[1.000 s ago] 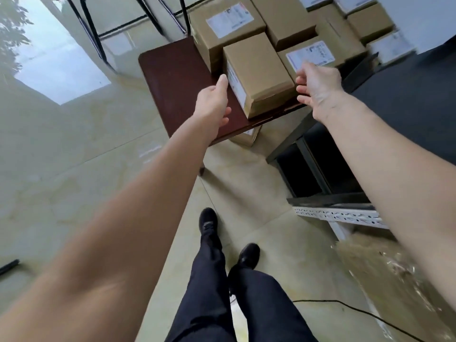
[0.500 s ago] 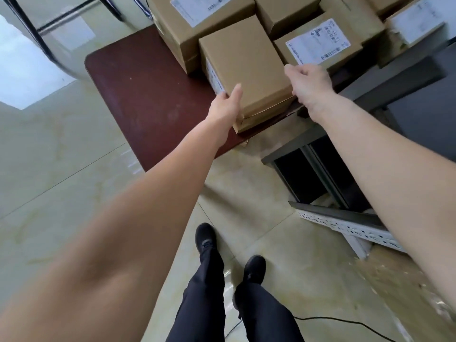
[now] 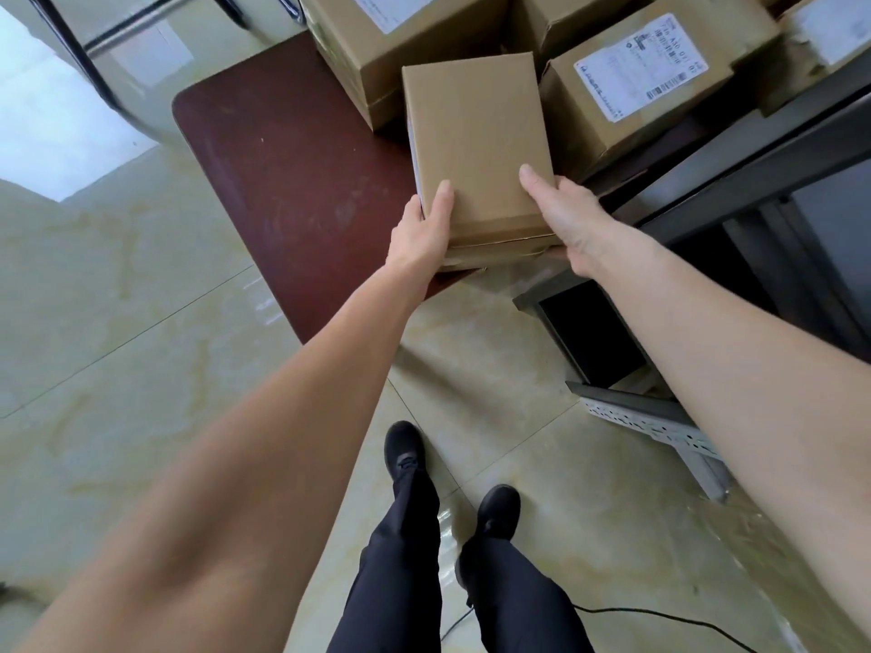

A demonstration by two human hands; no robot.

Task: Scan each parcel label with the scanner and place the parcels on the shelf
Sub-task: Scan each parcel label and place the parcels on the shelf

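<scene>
A plain brown cardboard parcel (image 3: pixel 476 143) lies at the near edge of a dark red table (image 3: pixel 292 181). My left hand (image 3: pixel 422 233) grips its near left corner, thumb on top and fingers down the side. My right hand (image 3: pixel 563 214) grips its near right corner the same way. A white label shows only as a thin strip on the parcel's left side. Behind it sit a larger labelled parcel (image 3: pixel 405 35) and, to the right, another labelled parcel (image 3: pixel 631 82). No scanner is in view.
A grey metal shelf frame (image 3: pixel 735 181) stands at the right, with a perforated rail (image 3: pixel 650 421) low near the floor. My legs and black shoes (image 3: pixel 405 450) stand on the glossy tiled floor. A black cable (image 3: pixel 660 615) trails across the floor.
Both hands have closed in from the parcel's sides onto its near corners, thumbs now on top. The camera has moved closer to the table.
</scene>
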